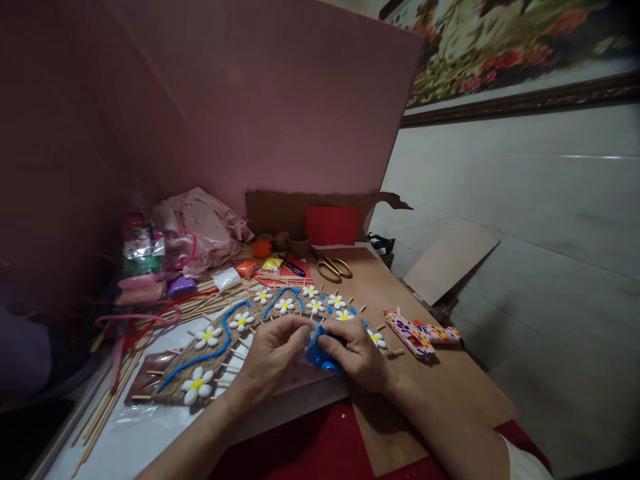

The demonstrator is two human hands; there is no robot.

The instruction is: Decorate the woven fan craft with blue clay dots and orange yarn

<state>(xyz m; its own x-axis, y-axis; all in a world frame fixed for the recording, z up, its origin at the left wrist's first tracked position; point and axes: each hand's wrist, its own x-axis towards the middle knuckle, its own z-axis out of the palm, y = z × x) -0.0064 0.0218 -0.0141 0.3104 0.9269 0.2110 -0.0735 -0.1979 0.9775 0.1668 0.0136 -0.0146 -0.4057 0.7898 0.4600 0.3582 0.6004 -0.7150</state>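
Observation:
A small clear packet of blue modelling clay (320, 353) is between my two hands, over the front of the table. My right hand (356, 353) is closed round the blue clay, thumb on top. At the packet's left edge, my left hand (277, 353) pinches the clear plastic. Just behind the hands lies a curved twine-wound panel (200, 357) with sticks poking from its edges. White clay flowers (197, 385) with yellow centres, a wavy blue strand (227, 333) and small blue dots decorate it. My hands cover part of the panel's near edge.
Gold-handled scissors (333, 267) lie behind the panel, near orange and yellow clay packets (273, 265). Thin sticks (105, 400) and pink bags (200, 227) are on the left. A flower-patterned object (417, 333) rests on brown board (450, 393) at right.

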